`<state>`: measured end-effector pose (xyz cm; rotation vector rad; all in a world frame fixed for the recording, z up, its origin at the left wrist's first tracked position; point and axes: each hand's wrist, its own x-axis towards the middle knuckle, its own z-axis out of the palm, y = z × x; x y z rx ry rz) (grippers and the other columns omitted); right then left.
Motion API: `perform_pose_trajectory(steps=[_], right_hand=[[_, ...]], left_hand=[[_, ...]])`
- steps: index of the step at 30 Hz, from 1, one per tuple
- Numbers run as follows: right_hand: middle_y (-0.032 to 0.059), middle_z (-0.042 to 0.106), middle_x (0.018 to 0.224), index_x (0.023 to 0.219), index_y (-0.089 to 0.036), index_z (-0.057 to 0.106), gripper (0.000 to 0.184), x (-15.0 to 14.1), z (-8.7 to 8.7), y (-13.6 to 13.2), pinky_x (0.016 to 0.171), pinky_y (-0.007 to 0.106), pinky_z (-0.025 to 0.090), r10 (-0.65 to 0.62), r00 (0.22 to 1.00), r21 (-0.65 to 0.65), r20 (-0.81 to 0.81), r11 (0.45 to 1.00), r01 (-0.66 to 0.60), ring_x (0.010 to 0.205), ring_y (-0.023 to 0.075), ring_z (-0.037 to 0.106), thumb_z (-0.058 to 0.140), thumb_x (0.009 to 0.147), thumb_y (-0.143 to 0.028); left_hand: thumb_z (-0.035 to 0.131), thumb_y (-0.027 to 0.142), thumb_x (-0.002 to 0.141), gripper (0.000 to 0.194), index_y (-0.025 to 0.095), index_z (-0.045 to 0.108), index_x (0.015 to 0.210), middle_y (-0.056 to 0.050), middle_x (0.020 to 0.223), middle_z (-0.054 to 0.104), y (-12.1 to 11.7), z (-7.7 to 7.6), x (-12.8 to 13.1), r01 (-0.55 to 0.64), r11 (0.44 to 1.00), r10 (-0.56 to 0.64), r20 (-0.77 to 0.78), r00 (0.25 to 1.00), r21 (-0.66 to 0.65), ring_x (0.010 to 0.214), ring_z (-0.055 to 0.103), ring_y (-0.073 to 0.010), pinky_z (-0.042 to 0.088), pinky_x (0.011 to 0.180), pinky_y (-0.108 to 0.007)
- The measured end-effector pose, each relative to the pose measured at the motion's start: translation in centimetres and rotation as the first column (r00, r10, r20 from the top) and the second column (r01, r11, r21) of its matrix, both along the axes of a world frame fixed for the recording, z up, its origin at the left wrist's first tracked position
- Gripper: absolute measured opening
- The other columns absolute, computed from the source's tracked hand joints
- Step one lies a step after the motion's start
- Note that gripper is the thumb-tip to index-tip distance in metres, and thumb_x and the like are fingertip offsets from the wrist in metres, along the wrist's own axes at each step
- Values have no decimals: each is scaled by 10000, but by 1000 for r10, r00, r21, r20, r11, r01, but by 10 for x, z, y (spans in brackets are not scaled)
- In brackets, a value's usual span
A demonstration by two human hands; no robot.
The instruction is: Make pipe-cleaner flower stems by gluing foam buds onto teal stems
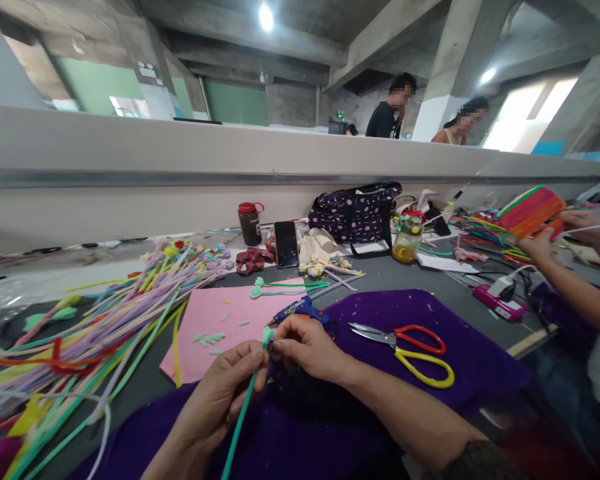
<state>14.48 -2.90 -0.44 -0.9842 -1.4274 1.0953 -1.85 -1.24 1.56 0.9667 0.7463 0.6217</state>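
My left hand (pixel 225 383) is closed round a green chenille stem (pixel 243 421), which slants down toward me. At its upper end is a small pale green tip (pixel 267 335), pinched by the fingers of my right hand (pixel 313 350); exactly what lies between those fingertips is partly hidden. Just beyond my right hand lies a blue glue gun (pixel 300 308). Short pale green pieces (pixel 209 339) are scattered on a pink sheet (pixel 195 310), with green stems with knotted ends (pixel 285 288) at its far edge. Scissors with red and yellow handles (pixel 399 339) lie to the right on purple cloth (pixel 375 307).
A big heap of coloured chenille stems (pixel 145 303) covers the left side. Behind stand a dark bottle (pixel 251 225), a phone (pixel 287 245), a patterned bag (pixel 355 217) and a jar (pixel 407 241). A pink power strip (pixel 500 303) and a co-worker's hands (pixel 543 243) are at right.
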Motion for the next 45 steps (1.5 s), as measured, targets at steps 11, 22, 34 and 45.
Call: perform_pose_trajectory(steps=[11,22,34,45], right_hand=[[-55,494,609,777,-183,453,152,4,7,-4,399,148,353,52,998,8,40,999,-53,442,56,463,458,852,-315],[-59,487,589,809,-190,466,73,4,5,-4,436,155,356,-1,969,82,246,996,-20,473,67,478,455,858,-243],[-44,505,575,700,-187,427,273,7,4,-1,396,162,350,-3,984,64,179,998,-8,401,62,447,346,902,-353],[-41,544,623,773,-185,473,151,9,4,3,415,157,387,-60,981,69,186,996,48,432,63,489,419,865,-292]], left_hand=[[665,415,650,322,136,510,604,60,435,436,-1,3,3,-70,996,74,-94,993,48,290,205,14,122,298,-118],[654,455,654,361,137,505,570,75,394,364,0,2,2,-41,996,52,-148,988,80,305,215,5,127,321,-120],[626,442,693,331,141,506,630,63,457,429,2,-2,1,-33,993,48,-132,990,114,312,239,10,143,318,-113],[627,430,697,330,136,501,614,69,439,404,6,-4,1,-43,994,56,-133,989,102,319,228,6,151,313,-107]])
